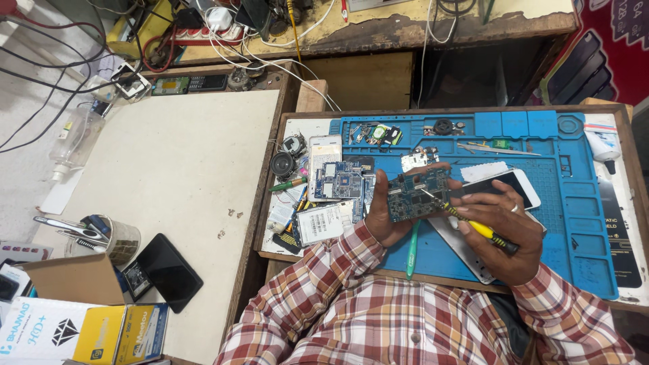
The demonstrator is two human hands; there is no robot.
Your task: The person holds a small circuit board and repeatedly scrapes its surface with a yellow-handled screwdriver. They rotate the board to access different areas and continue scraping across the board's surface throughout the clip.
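Observation:
My left hand [382,215] holds a blue-green circuit board [417,195] upright above the blue work mat [574,203]. In my right hand [503,226] is a screwdriver [473,224] with a yellow and black handle. Its tip touches the board's face. A white phone [517,184] lies on the mat just behind my right hand. Another circuit board [341,181] and a white phone back [325,152] lie to the left of my left hand.
A green tool [410,251] lies on the mat below the board. Tweezers [497,149] and small parts sit at the mat's far edge. On the left table are a dark tablet [169,270], a cup of tools [118,240], boxes [81,331] and a plastic bottle [74,142].

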